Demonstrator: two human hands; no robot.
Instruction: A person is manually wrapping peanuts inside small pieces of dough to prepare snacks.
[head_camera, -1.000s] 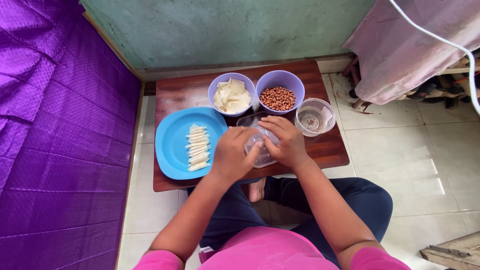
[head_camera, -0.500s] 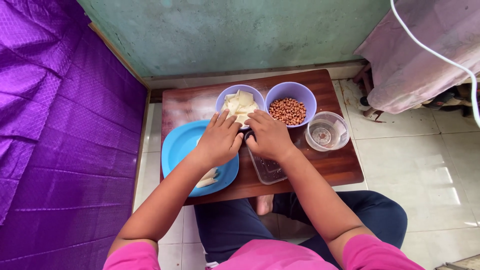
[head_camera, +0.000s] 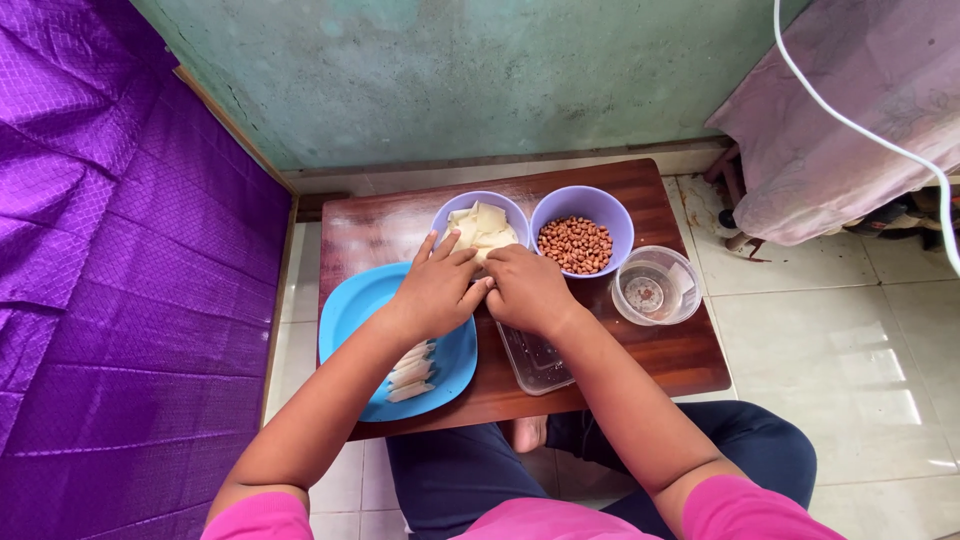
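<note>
On the little brown table sit two purple bowls, one blue plate, one clear bowl and one clear tub. Two hands meet above it.

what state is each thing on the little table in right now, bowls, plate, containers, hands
left hand: over the blue plate, fingertips at the wrapper bowl's rim, grip hidden
right hand: beside the left, fingers curled, grip hidden
wrapper bowl: holds pale flat sheets
peanut bowl: partly filled with peanuts
blue plate: bears a few pale rolled pieces
clear bowl: looks nearly empty
clear rectangular container: upright, open
wooden table: carries them all
</note>
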